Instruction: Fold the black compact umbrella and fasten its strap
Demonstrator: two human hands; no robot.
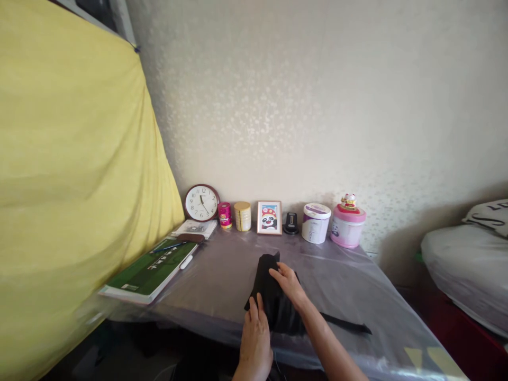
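A black cloth item (265, 280), folded into a narrow bundle, lies on the table near its front edge. From its right side a long black strap (345, 323) stretches across the table. My right hand (289, 283) grips the far right part of the bundle with bent fingers. At the near left edge of the cloth rests my left hand (256, 328), its fingers stretched out on the fabric. The left thumb does not show clearly. What kind of item the cloth is, I cannot tell.
A plastic cover lies over the table (222, 286). On the left are a green book (154, 270), a white marker (186, 262) and a brown case (190, 238). Along the wall stand a clock (202, 202), tins, a panda picture (269, 217) and tubs. A yellow curtain (79, 159) hangs left.
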